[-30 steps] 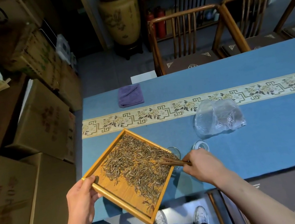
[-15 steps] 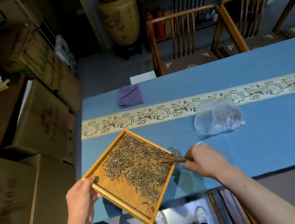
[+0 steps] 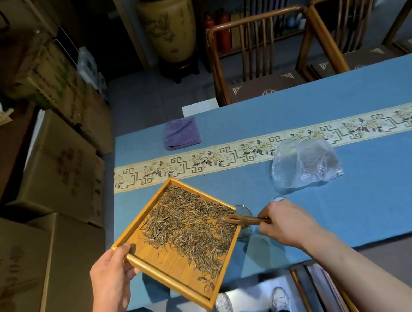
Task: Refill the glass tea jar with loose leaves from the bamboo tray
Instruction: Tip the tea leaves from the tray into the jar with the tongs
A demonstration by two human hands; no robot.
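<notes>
Leaves point(image 3: 190, 227): light, brittle, scatter easily. Left hand point(image 3: 110, 277) grips tray point(image 3: 163, 265) corner; right hand point(image 3: 285, 224) pinches wooden tool point(image 3: 246, 220), sweeping toward jar point(image 3: 242, 214).

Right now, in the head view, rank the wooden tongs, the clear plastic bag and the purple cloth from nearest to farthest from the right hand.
1. Wooden tongs: held in the right hand, over the tray's right edge.
2. Clear plastic bag: just beyond the hand.
3. Purple cloth: far side, to the left.

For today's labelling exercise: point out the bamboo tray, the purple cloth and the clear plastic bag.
bamboo tray point(image 3: 164, 269): head view, bare floor near its left rim.
purple cloth point(image 3: 181, 133): head view, its middle.
clear plastic bag point(image 3: 304, 163): head view, its crumpled middle.
</notes>
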